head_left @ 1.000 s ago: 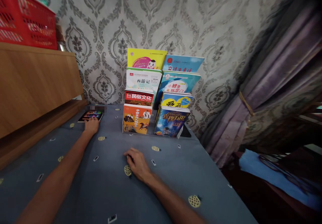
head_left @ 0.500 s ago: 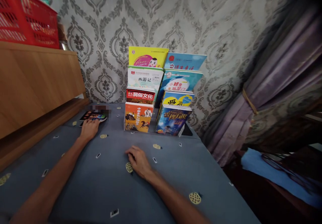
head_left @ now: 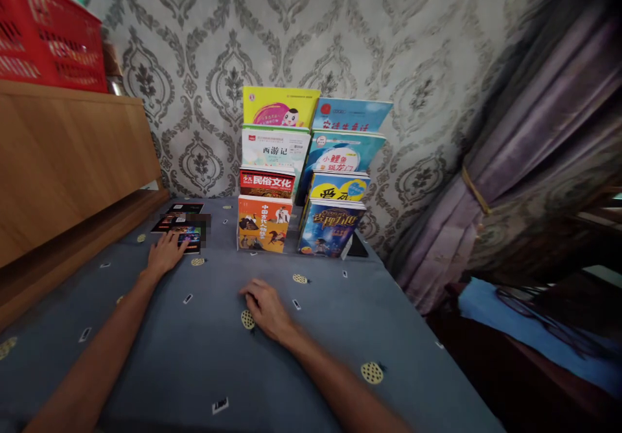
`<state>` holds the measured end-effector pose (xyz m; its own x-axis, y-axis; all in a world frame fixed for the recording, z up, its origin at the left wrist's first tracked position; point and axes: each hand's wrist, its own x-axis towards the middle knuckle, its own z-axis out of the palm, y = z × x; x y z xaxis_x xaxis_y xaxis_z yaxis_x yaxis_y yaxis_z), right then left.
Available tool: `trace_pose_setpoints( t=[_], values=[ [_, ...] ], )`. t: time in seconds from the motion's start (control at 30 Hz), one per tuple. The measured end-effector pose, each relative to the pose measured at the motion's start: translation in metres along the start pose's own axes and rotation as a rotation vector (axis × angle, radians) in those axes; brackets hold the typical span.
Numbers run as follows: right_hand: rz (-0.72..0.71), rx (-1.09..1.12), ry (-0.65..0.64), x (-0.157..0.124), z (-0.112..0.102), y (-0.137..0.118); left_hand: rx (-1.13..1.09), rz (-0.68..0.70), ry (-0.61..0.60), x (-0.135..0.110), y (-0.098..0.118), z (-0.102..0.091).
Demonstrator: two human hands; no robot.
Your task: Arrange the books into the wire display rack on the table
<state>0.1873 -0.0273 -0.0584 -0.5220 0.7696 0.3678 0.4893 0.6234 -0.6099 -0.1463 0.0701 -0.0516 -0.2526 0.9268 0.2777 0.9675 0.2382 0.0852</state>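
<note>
My left hand (head_left: 166, 251) rests at the near edge of some dark-covered books (head_left: 187, 209) lying on the cloth at the far left. Its fingers are apart, with the thumb over the lower right part of the nearest book; part of this pile is blurred out. Closer to me, my right hand (head_left: 266, 308) lies on the blue-grey tablecloth (head_left: 214, 336), loosely bent, thumb apart from the fingers and nothing in it. Beyond it, children's books stand in two stepped columns, with an orange book (head_left: 264, 224) front left and a dark blue book (head_left: 332, 227) front right.
A wooden cabinet (head_left: 72, 167) borders the table on the left, with a red plastic basket (head_left: 53, 37) on top. Patterned wallpaper (head_left: 208, 96) rises behind. At the right hang a tied purple curtain (head_left: 451, 219) and, lower, a blue cloth (head_left: 510, 329) with glasses.
The nearest dark book at my left hand was tilted and now lies flatter and lower, showing more of the books behind it. My right hand stays put. The view has shifted slightly.
</note>
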Motion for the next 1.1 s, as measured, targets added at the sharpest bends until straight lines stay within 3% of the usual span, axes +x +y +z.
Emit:
trace_pose_setpoints(
  t=[0.17,0.3,0.5,0.6,0.67,0.77,0.93,1.0,1.1],
  values=[
    [0.016,-0.004,-0.004,0.001,0.000,-0.001,0.047,0.096,-0.037,0.004,-0.008,0.010],
    [-0.010,0.003,0.001,0.001,0.000,0.001,0.057,0.170,-0.063,-0.011,-0.011,0.005],
    [-0.019,-0.011,0.000,0.000,0.000,0.000,-0.017,0.280,-0.087,-0.052,-0.010,-0.028],
    [-0.022,-0.003,0.004,-0.001,0.001,0.001,-0.055,0.207,-0.109,-0.064,-0.003,-0.047],
    [-0.025,0.001,0.009,-0.001,0.001,0.002,-0.051,0.135,-0.085,-0.063,0.004,-0.051],
    [-0.018,-0.002,0.011,-0.002,0.002,0.003,-0.058,0.188,-0.003,-0.053,0.012,-0.036],
    [-0.008,0.005,0.005,-0.004,0.000,0.002,-0.064,0.259,-0.083,-0.038,0.010,-0.001],
    [-0.005,0.018,0.012,-0.004,0.000,0.002,-0.071,0.282,-0.089,-0.042,0.008,0.002],
    [-0.004,0.034,0.029,-0.004,0.000,0.003,-0.067,0.322,-0.075,-0.059,0.012,-0.008]
  ],
)
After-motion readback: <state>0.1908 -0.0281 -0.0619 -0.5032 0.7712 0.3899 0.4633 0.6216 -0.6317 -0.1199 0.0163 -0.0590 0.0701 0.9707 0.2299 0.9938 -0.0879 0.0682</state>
